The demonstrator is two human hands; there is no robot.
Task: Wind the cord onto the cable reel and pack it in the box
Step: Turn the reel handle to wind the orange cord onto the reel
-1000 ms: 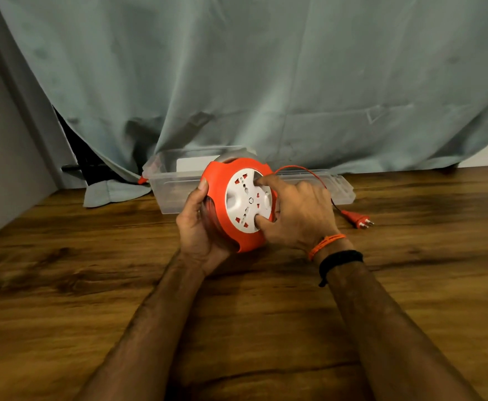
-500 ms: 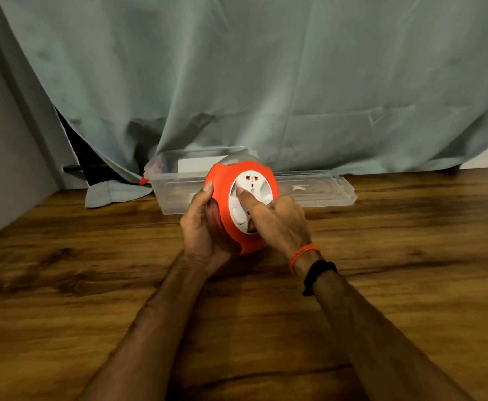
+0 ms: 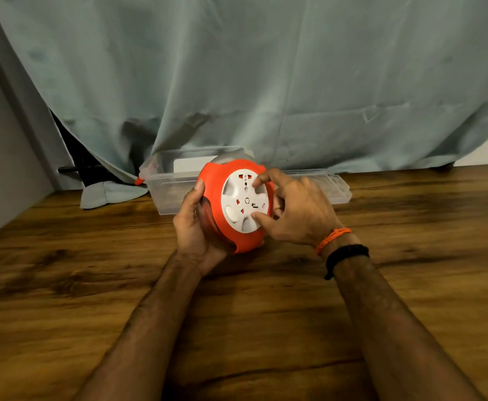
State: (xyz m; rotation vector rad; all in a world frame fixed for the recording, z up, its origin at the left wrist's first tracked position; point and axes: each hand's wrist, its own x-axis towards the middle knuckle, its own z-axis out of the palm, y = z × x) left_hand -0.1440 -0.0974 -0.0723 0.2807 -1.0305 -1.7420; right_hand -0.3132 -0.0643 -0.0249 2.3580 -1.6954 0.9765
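Gripping the orange cable reel (image 3: 234,205) above the tabletop (image 3: 266,328), a person's left hand (image 3: 195,227) cups its rim while right hand (image 3: 293,211) fingers (image 3: 261,180) pinch the white hub. Winding looks nearly finished; next, packing into the clear box (image 3: 164,192) behind it.

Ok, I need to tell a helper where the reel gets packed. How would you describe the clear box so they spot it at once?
Look along the back edge of the wooden table, where the grey-green curtain hangs down. The clear plastic box lies there, low and long, just behind the round orange and white cable reel that both hands hold. It is the only see-through thing there.
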